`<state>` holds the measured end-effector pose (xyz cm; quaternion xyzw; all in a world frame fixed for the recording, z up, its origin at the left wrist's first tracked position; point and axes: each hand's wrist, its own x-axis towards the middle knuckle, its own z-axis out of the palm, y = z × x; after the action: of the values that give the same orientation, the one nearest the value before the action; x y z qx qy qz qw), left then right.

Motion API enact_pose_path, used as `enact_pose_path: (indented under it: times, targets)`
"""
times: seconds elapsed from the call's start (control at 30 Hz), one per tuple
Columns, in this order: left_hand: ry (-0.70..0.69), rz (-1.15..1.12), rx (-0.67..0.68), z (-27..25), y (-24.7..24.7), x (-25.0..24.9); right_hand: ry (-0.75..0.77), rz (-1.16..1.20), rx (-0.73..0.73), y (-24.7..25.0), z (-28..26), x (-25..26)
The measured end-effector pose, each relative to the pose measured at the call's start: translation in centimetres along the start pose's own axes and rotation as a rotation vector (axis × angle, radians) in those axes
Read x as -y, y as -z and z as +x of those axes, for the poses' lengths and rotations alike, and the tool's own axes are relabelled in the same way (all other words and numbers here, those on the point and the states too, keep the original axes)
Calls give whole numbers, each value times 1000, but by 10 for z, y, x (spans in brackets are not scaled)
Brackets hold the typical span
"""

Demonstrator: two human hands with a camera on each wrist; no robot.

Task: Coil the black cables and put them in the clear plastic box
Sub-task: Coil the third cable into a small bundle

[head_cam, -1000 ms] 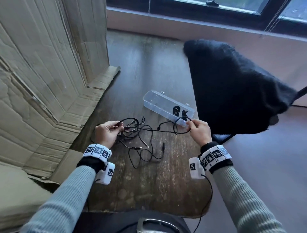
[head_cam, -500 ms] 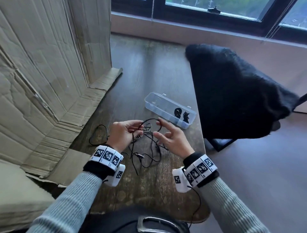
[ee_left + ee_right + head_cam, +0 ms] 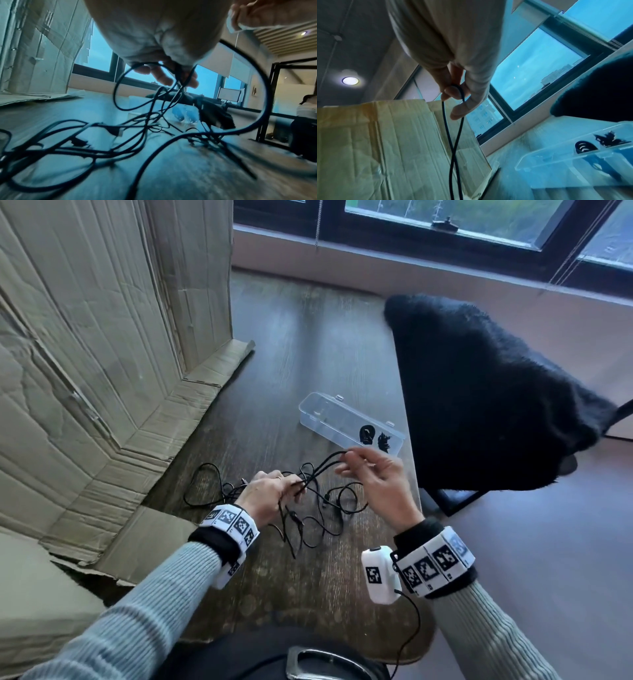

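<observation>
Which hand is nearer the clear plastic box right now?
Right. The right hand pinches a cable loop just in front of the clear plastic box, near its end holding coiled cables. The left hand grips the cable bundle further back, to the left.

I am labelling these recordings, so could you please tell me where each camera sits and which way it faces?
Head: worn on the head, looking down at the table; both hands and sleeves show.
Left wrist: low, facing along the left hand over the cable tangle.
Right wrist: faces up along the right hand, its grip on a cable loop.
All share the clear plastic box.
</observation>
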<state>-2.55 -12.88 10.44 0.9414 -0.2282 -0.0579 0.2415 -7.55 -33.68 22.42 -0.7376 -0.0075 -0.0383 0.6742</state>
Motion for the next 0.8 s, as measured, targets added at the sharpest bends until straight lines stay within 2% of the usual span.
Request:
enact_pose_path:
  times: [0.13, 0.27, 0.33, 0.43, 0.53, 0.6, 0.67, 0.73, 0.8]
  targets:
    - [11, 32, -101, 4, 2, 14, 101, 109, -227, 28, 2, 22]
    - [190, 49, -244, 8, 4, 51, 275, 177, -469, 66, 6, 54]
    - [216, -25, -318, 10, 9, 60, 308, 115, -504, 80, 10, 60]
    - [181, -172, -437, 15, 21, 61, 224, -107, -501, 91, 17, 47]
    - [109, -183, -539, 22, 41, 45, 29, -673, -359, 93, 21, 25]
    - [65, -141, -556, 26, 53, 30, -74, -916, -245, 80, 21, 13]
    - [12, -92, -543, 31, 57, 19, -33, -916, -147, 52, 19, 13]
    - [10, -70, -495, 32, 59, 4, -24, -757, 93, 16, 18, 15]
    - [5, -99, -458, 33, 59, -10, -97, -709, 324, -17, 18, 11]
